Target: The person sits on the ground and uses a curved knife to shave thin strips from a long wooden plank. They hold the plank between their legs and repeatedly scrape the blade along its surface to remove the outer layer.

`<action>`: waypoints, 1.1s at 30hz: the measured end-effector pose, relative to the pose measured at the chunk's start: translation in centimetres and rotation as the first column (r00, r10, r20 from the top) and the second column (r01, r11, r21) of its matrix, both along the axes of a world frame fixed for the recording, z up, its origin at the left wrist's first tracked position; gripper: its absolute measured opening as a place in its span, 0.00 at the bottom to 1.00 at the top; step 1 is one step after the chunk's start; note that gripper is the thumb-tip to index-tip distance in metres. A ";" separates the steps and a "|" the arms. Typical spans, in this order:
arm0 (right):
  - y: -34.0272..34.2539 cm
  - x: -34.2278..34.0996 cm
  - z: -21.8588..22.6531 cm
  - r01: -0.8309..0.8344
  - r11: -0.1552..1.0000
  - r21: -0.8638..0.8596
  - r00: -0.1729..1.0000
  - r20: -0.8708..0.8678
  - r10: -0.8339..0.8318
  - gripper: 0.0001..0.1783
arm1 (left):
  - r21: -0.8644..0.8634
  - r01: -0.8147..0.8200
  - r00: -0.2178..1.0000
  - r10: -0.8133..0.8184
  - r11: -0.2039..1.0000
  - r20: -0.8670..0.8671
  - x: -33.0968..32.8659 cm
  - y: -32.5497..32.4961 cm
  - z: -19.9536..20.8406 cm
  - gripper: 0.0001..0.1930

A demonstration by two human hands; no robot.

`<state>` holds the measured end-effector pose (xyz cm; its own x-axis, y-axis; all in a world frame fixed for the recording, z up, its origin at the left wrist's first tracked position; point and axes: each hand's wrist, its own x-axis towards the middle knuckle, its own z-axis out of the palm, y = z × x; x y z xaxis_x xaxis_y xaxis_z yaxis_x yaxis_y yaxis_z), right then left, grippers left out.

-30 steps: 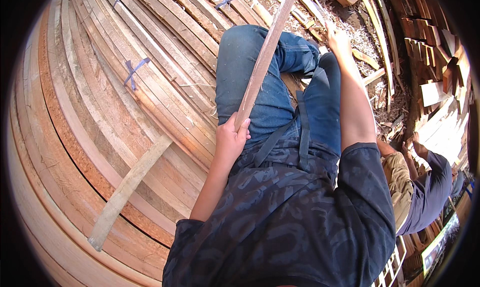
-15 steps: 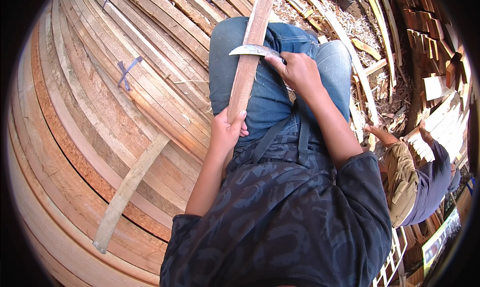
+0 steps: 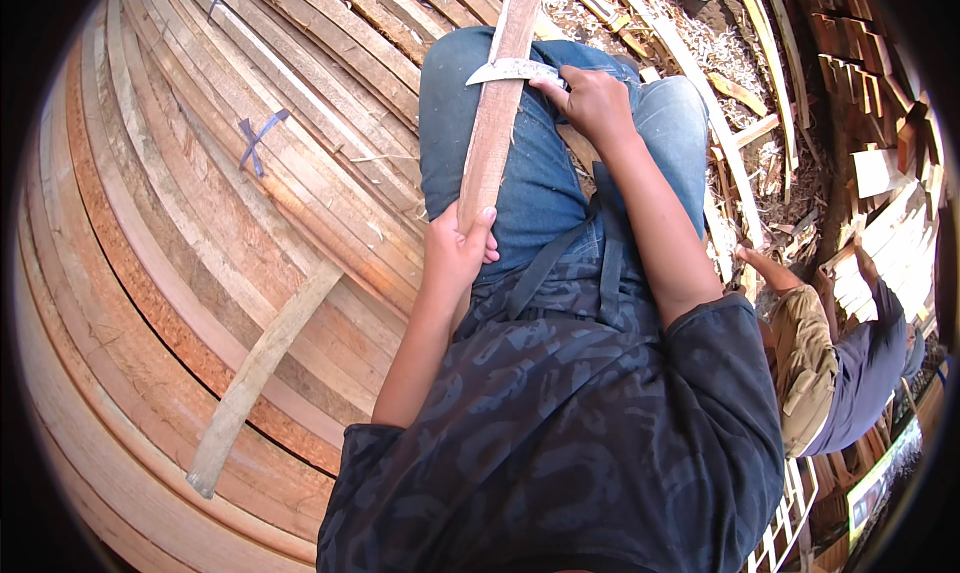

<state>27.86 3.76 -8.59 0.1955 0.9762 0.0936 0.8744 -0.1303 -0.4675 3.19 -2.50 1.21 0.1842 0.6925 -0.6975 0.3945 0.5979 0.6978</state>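
A long wooden strip (image 3: 487, 143) slopes across my lap, its near end low and its far end running out of view at the top. My left hand (image 3: 460, 248) is closed around the near end, with the thumb lying along the wood. Farther up, a curved knife (image 3: 512, 70) like a small sickle lies across the strip, its pale blade pointing left. My right hand (image 3: 597, 103) grips the knife at its right end; the handle is mostly hidden by the fingers. Jeans-covered legs (image 3: 455, 103) are beneath the strip.
Stacked wooden strips (image 3: 180, 223) fill the left side, some bundled with blue ties (image 3: 262, 141). A short loose stick (image 3: 265, 373) lies across them. Wood shavings (image 3: 700, 48) cover the ground ahead. At the right another person (image 3: 850, 373) bends beside more wood pieces (image 3: 880, 263).
My right hand and the knife have moved a short way up the strip, away from me. The left hand still grips the near end, almost unmoved.
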 end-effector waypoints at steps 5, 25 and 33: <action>0.3 -0.1 0.1 -0.023 0.997 -0.073 0.999 -0.030 0.021 0.34 | -0.001 -0.016 1.000 0.016 1.000 -0.018 -0.1 0.0 0.0 0.13; -1.5 0.2 5.3 -0.048 0.958 -0.284 0.992 -0.125 0.013 0.37 | -0.033 0.017 1.000 -0.016 0.999 0.026 -0.1 0.0 -0.2 0.13; 0.7 0.4 2.0 -0.033 0.983 -0.182 0.999 0.008 0.035 0.37 | -0.019 -0.001 0.999 0.000 1.000 -0.046 0.5 0.5 0.4 0.14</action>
<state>28.22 4.48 -6.59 0.1615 0.9833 -0.0839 0.8849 -0.1819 -0.4288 3.73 -1.99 1.65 0.1515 0.6794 -0.7180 0.4255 0.6108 0.6677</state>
